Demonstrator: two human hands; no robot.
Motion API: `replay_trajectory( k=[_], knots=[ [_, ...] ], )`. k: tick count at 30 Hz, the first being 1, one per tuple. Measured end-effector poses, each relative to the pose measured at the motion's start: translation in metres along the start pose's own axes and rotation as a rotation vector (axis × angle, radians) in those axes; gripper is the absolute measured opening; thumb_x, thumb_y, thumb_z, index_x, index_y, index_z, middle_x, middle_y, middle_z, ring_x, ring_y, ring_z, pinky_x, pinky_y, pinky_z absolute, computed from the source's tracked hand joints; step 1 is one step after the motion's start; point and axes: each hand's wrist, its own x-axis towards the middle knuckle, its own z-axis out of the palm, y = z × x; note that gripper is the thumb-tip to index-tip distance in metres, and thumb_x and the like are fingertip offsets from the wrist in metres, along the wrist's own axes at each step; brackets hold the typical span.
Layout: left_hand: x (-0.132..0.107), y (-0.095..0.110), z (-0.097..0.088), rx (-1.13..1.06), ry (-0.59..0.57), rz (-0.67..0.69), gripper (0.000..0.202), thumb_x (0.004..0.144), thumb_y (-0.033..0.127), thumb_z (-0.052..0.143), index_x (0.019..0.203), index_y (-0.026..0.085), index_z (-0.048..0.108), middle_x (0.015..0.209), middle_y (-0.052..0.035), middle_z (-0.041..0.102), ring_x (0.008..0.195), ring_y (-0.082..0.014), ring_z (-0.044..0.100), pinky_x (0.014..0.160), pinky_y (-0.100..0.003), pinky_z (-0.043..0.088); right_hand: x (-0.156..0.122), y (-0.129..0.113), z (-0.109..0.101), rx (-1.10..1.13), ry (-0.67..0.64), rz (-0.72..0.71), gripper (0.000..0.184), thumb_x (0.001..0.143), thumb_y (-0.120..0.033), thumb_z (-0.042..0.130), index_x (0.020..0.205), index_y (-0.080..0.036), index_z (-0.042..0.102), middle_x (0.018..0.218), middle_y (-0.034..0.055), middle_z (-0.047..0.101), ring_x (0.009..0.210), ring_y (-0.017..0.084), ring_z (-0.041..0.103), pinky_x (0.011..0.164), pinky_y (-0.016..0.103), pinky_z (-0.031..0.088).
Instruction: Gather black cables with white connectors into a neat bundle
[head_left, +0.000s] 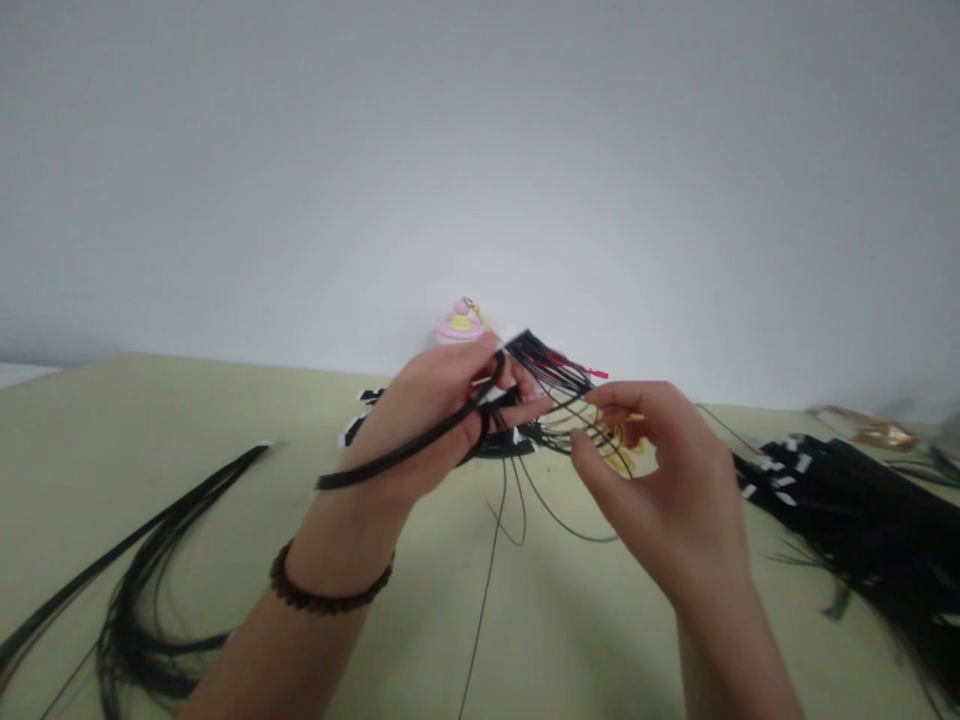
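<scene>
My left hand (435,420) is closed round a bundle of thin black cords (405,452) whose fanned ends (551,370) stick up past my fingers, a few tipped red. A beaded brown bracelet (326,592) circles that wrist. My right hand (645,470) pinches one or two of the black strands near a small gold piece (621,452). Several loose strands (517,510) hang down from between the two hands toward the table.
The pale yellow-green table (540,620) carries a loop of black cords (142,590) at the left, a large heap of black cords with white tags (847,500) at the right, and more tagged cords (360,420) behind my hands. A pink trinket (459,325) stands by the grey wall.
</scene>
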Motion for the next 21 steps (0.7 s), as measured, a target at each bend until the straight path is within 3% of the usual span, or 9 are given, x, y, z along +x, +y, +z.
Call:
replay_trajectory(
  k=[3,5,7,9,12,17,21],
  knots=[
    [-0.005,0.012,-0.011,-0.266,0.066,0.021,0.026,0.087,0.018,0.042,0.064,0.014,0.054,0.069,-0.0009,0.055,0.071,-0.0114,0.059,0.08,-0.033,0.054,0.002,0.01,0.002,-0.048,0.037,-0.016,0.045,0.07,-0.022,0.065,0.114,-0.016,0.054,0.113,0.0129,0.056,0.105,0.024,0.053,0.079,0.038,0.05],
    [-0.009,0.018,-0.016,-0.322,0.083,-0.012,0.026,0.087,0.019,0.042,0.066,0.014,0.056,0.066,-0.0015,0.056,0.07,-0.0134,0.06,0.077,-0.035,0.055,0.003,0.015,0.003,0.11,-0.077,0.028,0.056,0.071,-0.03,0.068,0.123,-0.018,0.049,0.122,0.0123,0.054,0.11,0.024,0.053,0.084,0.039,0.05],
    [-0.012,0.02,-0.018,-0.319,0.091,-0.052,0.026,0.087,0.021,0.043,0.066,0.015,0.057,0.062,-0.0015,0.055,0.07,-0.0152,0.061,0.072,-0.036,0.056,0.004,0.018,0.004,0.291,-0.187,0.087,0.058,0.07,-0.033,0.071,0.123,-0.021,0.051,0.12,0.0093,0.059,0.104,0.021,0.058,0.085,0.036,0.05],
    [-0.014,0.02,-0.017,-0.299,0.071,-0.088,0.028,0.088,0.024,0.044,0.064,0.015,0.057,0.061,-0.0021,0.054,0.072,-0.0176,0.062,0.069,-0.036,0.056,0.005,0.02,0.003,0.412,-0.208,0.144,0.039,0.073,-0.029,0.069,0.11,-0.02,0.061,0.102,0.0054,0.067,0.088,0.018,0.063,0.076,0.032,0.052],
    [-0.013,0.018,-0.013,-0.296,-0.016,-0.129,0.032,0.087,0.026,0.045,0.059,0.015,0.056,0.063,-0.0041,0.056,0.074,-0.0202,0.063,0.07,-0.04,0.057,0.005,0.027,0.0,0.477,-0.032,0.19,0.009,0.075,-0.015,0.062,0.08,-0.019,0.068,0.071,-0.0009,0.067,0.063,0.012,0.06,0.057,0.024,0.047],
    [-0.014,0.014,-0.009,-0.341,-0.303,-0.252,0.03,0.084,0.029,0.051,0.059,0.014,0.061,0.07,-0.0055,0.057,0.075,-0.0197,0.06,0.071,-0.044,0.058,0.008,0.033,-0.008,0.328,0.447,0.163,0.009,0.067,-0.012,0.069,0.07,-0.021,0.068,0.063,-0.0016,0.064,0.058,0.013,0.057,0.058,0.027,0.044],
    [-0.018,0.012,-0.008,-0.363,-0.467,-0.338,0.034,0.083,0.036,0.052,0.058,0.015,0.061,0.071,-0.0068,0.055,0.074,-0.0197,0.059,0.059,-0.035,0.058,0.01,0.03,-0.012,0.257,0.574,0.153,0.007,0.067,-0.022,0.075,0.067,-0.022,0.067,0.058,-0.0014,0.06,0.054,0.014,0.053,0.055,0.03,0.04]
  ],
)
